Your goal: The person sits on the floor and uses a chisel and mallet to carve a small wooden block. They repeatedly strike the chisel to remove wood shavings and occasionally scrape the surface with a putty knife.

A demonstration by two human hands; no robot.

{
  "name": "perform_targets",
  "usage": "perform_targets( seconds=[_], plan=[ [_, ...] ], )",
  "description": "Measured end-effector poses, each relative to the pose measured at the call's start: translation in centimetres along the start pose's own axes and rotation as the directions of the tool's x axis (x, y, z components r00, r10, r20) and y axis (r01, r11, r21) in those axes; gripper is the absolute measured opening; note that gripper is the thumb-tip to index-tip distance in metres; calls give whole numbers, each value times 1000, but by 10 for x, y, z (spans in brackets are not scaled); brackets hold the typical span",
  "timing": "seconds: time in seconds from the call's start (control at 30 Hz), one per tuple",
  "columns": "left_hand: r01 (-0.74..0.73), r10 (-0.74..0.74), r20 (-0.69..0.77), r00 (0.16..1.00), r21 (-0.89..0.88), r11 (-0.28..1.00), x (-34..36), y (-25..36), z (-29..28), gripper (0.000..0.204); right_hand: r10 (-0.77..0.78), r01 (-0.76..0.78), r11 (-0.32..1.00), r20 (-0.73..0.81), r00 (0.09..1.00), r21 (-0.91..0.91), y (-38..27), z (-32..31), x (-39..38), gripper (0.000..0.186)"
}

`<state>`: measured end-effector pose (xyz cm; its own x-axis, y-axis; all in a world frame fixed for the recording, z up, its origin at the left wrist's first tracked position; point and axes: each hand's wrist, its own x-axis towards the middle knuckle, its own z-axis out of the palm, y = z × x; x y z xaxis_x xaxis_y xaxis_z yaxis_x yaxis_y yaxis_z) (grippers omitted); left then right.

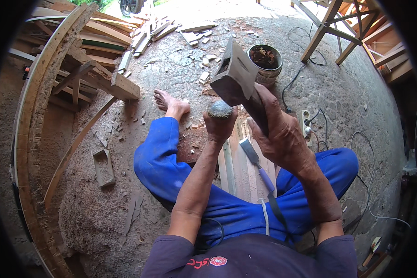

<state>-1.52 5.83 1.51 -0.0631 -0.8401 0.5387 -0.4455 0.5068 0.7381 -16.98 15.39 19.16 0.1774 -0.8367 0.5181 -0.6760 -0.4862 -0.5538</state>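
Observation:
My right hand (287,134) is wrapped round the wooden handle of a hatchet (236,76), its heavy, blocky metal head raised in front of me. Just below that head, my left hand (219,127) grips an upright tool handle (220,110) with a round, battered, greyish top. The lower end of this tool is hidden under the fist. Between my legs lie long wooden boards (245,176). A chisel (257,164) with a wide metal blade and a purple handle rests on them, near my right wrist.
A round bucket (266,65) stands ahead with debris inside. To its right are a power strip (306,123) with cables and a wooden stand (331,28). Wood offcuts (148,34) lie far left, near a curved timber piece (39,111). A small wooden box (104,169) sits among shavings.

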Motion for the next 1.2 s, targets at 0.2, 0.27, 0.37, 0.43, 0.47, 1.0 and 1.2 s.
perform_targets(
  seconds=[0.2,0.27,0.37,0.43,0.47,1.0,1.2],
  plan=[
    [-76,64,-77,995,-167,983,-6,1,3,16,247,-172,964,451,858,-202,34,20,-26,71],
    [92,-88,27,996,-314,945,-15,-3,6,16,265,-259,963,407,874,-72,23,14,-30,69],
    [179,-150,145,978,-209,961,-18,-6,-1,26,181,-209,961,160,970,179,-18,-22,-8,63],
    [176,-149,118,982,-270,946,-19,10,-11,31,138,-133,988,-67,988,81,-58,-69,23,63],
    [128,-108,134,985,-153,980,-25,-4,-13,35,165,-99,973,-332,929,208,-72,-77,40,55],
    [382,-329,196,924,-390,838,-4,-3,0,27,426,-439,898,274,862,-14,47,19,-78,66],
    [484,-461,155,874,-373,792,9,-17,11,27,679,-815,519,456,576,256,74,49,-109,73]
  ],
)
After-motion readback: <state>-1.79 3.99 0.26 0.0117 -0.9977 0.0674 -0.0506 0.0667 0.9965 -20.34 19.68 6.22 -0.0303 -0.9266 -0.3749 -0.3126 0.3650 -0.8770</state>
